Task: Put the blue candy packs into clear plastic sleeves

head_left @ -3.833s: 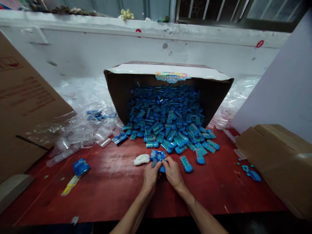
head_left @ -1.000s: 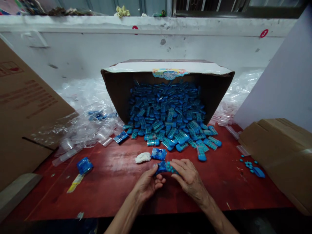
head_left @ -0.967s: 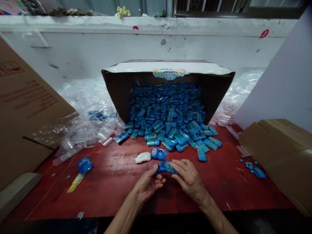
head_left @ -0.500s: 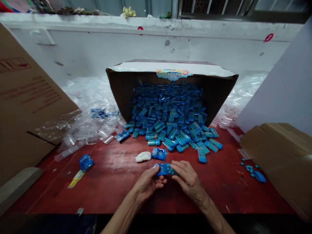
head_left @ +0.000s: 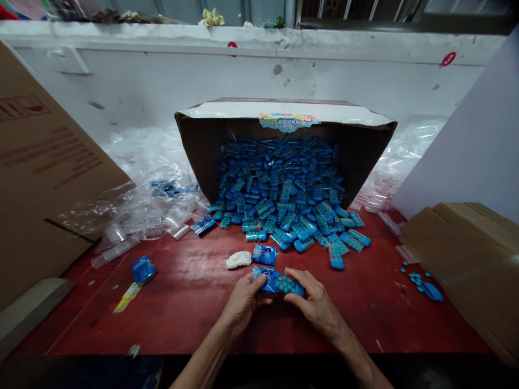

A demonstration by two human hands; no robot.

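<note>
My left hand (head_left: 242,302) pinches a blue printed sachet (head_left: 270,279) between thumb and fingers, just above the table. Against the sachet's right end lies a small clear pack of teal beads with a blue end (head_left: 291,286). My right hand (head_left: 318,302) has its thumb and fingers around that pack. Whether the sachet and pack are joined I cannot tell. Just beyond the hands lie another blue sachet (head_left: 265,255) and a crumpled white piece (head_left: 239,260). Many similar bead packs (head_left: 279,189) spill from a tipped cardboard box (head_left: 365,156).
Clear plastic wrappers (head_left: 150,210) heap up left of the box. A blue packet (head_left: 142,269) and a yellow strip (head_left: 127,297) lie on the red table (head_left: 194,319). Loose teal beads (head_left: 416,279) sit near a brown carton (head_left: 466,270) at right. Another large carton (head_left: 48,178) stands at left.
The sachet and bead pack have turned slightly, so more of both shows. My left fingers have curled under, and my right fingers have opened somewhat around the bead pack.
</note>
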